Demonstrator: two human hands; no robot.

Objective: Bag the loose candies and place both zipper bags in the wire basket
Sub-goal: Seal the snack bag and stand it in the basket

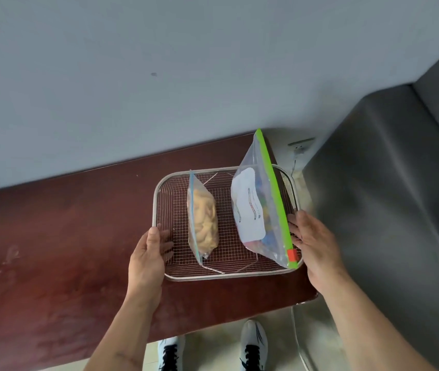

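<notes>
I stand at a dark reddish-brown tabletop with a scuffed, slightly glossy finish, pushed against a plain pale grey wall. To my right a grey padded surface rises beside the tabletop's end, and a white wall socket shows in the gap behind. Below, my white shoes with black laces stand on a light floor.

The wire basket sits near the tabletop's right end. Both zipper bags stand on edge inside it: the blue-zip bag of tan candies toward the left, the green-zip bag of colourful candies along the right side, its slider red.

My left hand has a closed grip on the basket's left rim, thumb over the top. My right hand rests on the right rim, fingers loosely spread against the green-zip bag.
</notes>
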